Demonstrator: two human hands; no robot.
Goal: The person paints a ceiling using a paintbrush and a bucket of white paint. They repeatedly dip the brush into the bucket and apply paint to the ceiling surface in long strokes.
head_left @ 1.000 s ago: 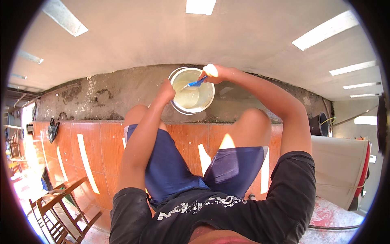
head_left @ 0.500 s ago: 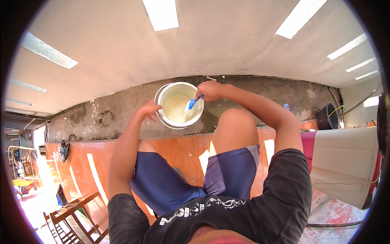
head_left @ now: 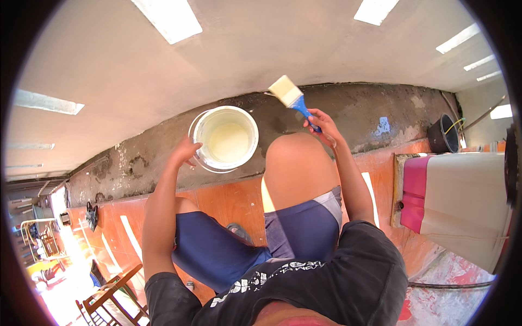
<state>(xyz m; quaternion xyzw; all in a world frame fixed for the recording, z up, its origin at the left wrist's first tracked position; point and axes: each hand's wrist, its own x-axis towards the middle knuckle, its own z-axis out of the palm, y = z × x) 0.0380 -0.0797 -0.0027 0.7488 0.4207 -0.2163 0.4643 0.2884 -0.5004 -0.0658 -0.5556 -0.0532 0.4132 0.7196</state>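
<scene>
Against wall (head_left: 163, 65), brush (head_left: 291, 95) (bristles up) above fingers (head_left: 318, 120)

A single head-worn fisheye view looks steeply down from above the person's chest over bent knees, facing the grey wall base ahead. It sits close: the left hand (head_left: 185, 150) and right hand (head_left: 321, 122) lie mid-frame, floor and wall bending outward beyond the fingers.
</scene>
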